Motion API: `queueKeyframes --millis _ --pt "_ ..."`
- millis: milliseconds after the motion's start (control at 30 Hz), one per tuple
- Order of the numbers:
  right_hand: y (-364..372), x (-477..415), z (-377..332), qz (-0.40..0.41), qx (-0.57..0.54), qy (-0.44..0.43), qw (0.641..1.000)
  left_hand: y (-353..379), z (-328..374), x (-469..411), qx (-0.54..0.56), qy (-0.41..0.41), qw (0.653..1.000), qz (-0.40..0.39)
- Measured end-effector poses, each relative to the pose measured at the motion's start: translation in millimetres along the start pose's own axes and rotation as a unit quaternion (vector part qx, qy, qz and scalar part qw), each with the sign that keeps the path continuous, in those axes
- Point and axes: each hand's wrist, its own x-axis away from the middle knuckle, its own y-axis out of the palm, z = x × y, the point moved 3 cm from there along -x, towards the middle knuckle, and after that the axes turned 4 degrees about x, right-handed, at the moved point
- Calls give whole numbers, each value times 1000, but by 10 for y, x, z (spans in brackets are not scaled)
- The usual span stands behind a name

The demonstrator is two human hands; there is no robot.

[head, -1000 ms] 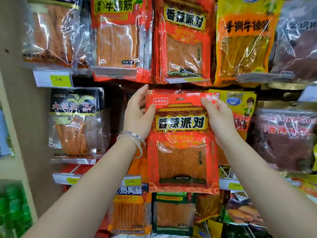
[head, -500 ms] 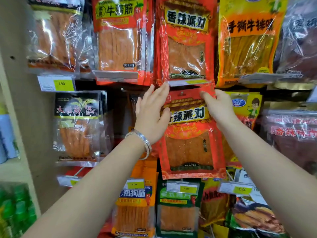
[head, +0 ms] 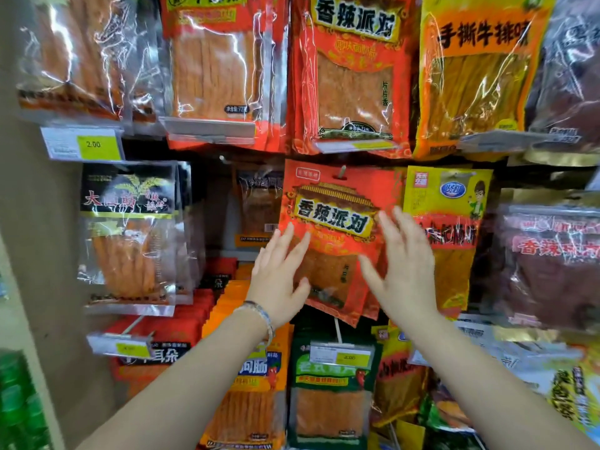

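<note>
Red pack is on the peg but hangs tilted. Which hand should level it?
Right, marginally. The right hand, open, overlaps more of the red pack, fingertips up by its yellow label. The left hand, also open, covers only the lower left corner. Contact cannot be told.

a shop: pegged snack packets (head: 347, 76), price tags (head: 85, 145)

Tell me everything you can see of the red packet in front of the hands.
The red packet is a glossy plastic pouch: yellow banner with black characters under a drawn roof, clear window below showing a flat orange-brown sheet. It hangs slightly askew on a peg through its top hole, beside a yellow packet. The left hand and right hand are open before its lower half; contact cannot be told.
</note>
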Motion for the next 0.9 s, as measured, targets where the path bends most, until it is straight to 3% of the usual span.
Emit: queueKeyframes --millis 67,200,333,733,900 --pt "142 191 -47 -76 40 -69 994 68 -80 2 -17 -16 1000 -4" --pt "407 312 32 -191 76 -33 978 150 -213 -76 -5 -58 998 -30" --pt "647 212 136 -239 107 -5 965 256 -302 -144 35 -54 994 -83" --pt "1152 -7 103 -373 179 84 907 439 -657 -619 -22 -84 980 -177" --pt "980 -182 -16 -425 140 123 886 316 -603 -647 28 -115 973 -198"
